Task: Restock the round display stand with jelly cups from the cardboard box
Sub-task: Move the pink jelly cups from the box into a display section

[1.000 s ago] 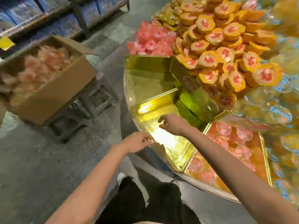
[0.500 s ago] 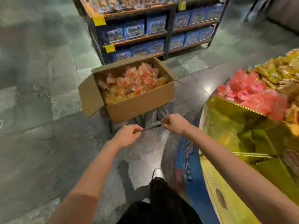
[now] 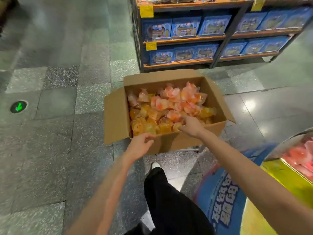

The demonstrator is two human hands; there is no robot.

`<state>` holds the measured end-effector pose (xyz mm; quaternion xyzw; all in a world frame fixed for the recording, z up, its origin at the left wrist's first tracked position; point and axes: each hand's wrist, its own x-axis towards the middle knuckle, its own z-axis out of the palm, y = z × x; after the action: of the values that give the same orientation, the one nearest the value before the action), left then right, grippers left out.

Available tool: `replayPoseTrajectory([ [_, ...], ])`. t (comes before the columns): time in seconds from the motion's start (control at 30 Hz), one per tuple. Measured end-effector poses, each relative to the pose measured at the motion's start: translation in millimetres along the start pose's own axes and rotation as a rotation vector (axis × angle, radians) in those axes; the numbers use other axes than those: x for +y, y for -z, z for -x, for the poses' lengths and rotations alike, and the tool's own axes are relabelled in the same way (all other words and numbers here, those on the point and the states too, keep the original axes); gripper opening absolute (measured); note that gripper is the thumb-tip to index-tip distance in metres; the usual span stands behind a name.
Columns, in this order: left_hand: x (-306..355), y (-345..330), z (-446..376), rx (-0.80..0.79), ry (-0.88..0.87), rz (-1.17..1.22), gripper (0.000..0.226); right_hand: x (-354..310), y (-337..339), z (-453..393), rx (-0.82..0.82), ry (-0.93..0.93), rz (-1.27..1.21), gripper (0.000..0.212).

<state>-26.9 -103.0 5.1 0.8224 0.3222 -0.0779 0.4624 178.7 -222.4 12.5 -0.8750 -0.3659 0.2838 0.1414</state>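
Note:
An open cardboard box (image 3: 176,141) stands in front of me, heaped with orange and pink jelly cups (image 3: 169,106). My right hand (image 3: 192,126) reaches over the box's near wall, thumb and forefinger spread against the cups at the near side, and I cannot see it gripping one. My left hand (image 3: 139,145) hovers at the box's near left corner, its fingers loosely curled and holding nothing. The round display stand (image 3: 288,177) shows only at the right edge as a gold wall, with pink jelly cups (image 3: 301,155) behind it.
A shelf unit (image 3: 218,38) of blue boxes stands just behind the cardboard box. The box sits on a low metal stool (image 3: 194,150). My leg in black trousers (image 3: 169,192) is below it. A blue printed skirt (image 3: 220,197) wraps the stand's base. Grey tiled floor lies to the left.
My view swung from the display stand to the cardboard box. Both hands moved forward to the box, and the right hand went in among the cups.

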Motion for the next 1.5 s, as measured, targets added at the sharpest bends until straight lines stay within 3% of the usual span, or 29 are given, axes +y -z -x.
replayPoseTrajectory([
  [0.23,25.2,23.5,-103.4,0.018,0.179,0.317,0.026,17.4,37.5,-139.1,-0.031,-0.115,-0.084,0.092],
  [0.33,20.5,23.6,-129.2,0.027,0.270,0.422,0.024,23.3,38.2,-180.6,-0.060,-0.129,-0.092,0.098],
  [0.53,11.6,18.7,-161.8,0.012,0.413,0.577,0.019,34.2,20.7,-215.9,0.001,-0.017,-0.232,0.061],
  [0.7,22.5,19.6,-186.2,0.015,0.486,0.772,0.013,39.2,0.2,-221.7,0.049,-0.002,-0.118,0.041],
  [0.8,31.8,19.1,-200.7,0.025,0.530,0.869,0.028,36.4,-3.7,-209.9,0.143,0.011,-0.139,0.039],
  [0.93,43.0,20.1,-212.6,0.015,0.565,0.932,0.048,26.4,9.5,-178.4,0.246,0.037,-0.381,0.038],
  [1.07,56.7,16.9,-214.6,-0.001,0.495,1.053,0.054,13.8,29.7,-146.9,0.125,0.011,-0.553,0.041],
  [1.27,63.0,2.3,-216.1,0.090,0.497,1.214,0.045,29.3,66.4,-144.8,-0.186,0.087,-0.486,0.044],
  [1.3,62.4,-0.2,-216.4,0.121,0.497,1.219,0.043,36.9,68.7,-153.4,-0.174,0.023,-0.555,0.042],
  [1.37,59.8,-4.9,-218.1,0.156,0.492,1.242,0.046,54.8,68.6,-182.3,0.080,-0.290,-0.763,0.026],
  [1.43,58.6,-6.6,-219.0,0.181,0.497,1.296,0.055,72.2,66.6,-213.4,0.294,-0.596,-0.824,0.044],
  [1.5,56.5,-8.1,-221.1,0.197,0.499,1.350,0.058,79.9,64.2,-237.4,0.251,-0.761,-0.848,0.076],
])
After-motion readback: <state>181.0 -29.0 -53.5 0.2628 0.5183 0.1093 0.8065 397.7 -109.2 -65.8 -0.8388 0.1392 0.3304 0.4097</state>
